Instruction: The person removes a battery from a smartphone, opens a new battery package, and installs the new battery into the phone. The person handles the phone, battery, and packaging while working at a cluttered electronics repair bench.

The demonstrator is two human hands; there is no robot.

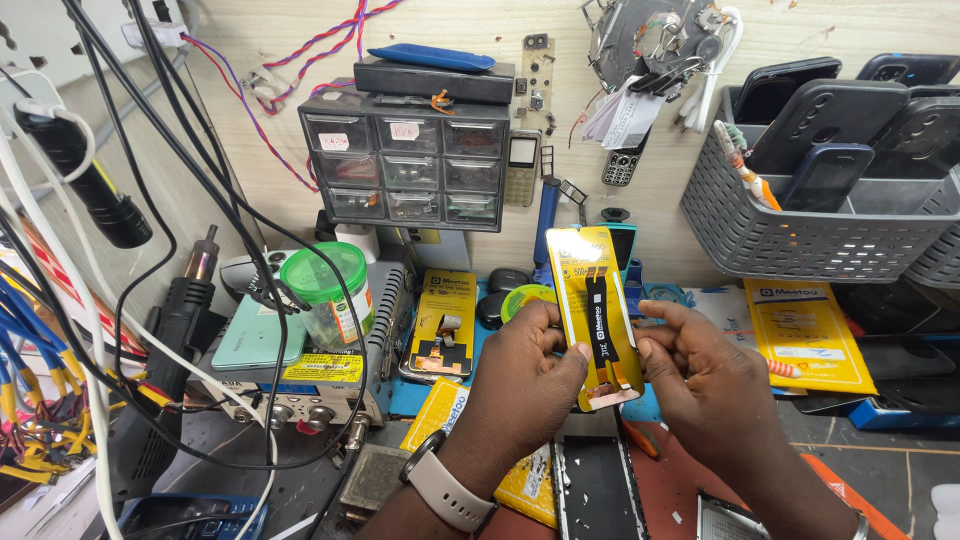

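My left hand point(525, 385) and my right hand point(705, 375) both hold a long yellow sealed packet point(596, 315) upright between them, above the workbench. A black flat ribbon part with a copper end shows through the packet. Fingers of each hand pinch its lower side edges. A pale watch band sits on my left wrist point(445, 490). A similar yellow packet point(445, 322) lies flat on the bench just left of my left hand, and another yellow packet point(805, 335) lies to the right.
A small drawer cabinet point(405, 165) stands at the back wall. A green-lidded jar point(325, 285) and a mint phone point(255, 335) sit left. A grey basket point(790, 235) with phones is at right. Black and blue cables point(150, 250) hang on the left.
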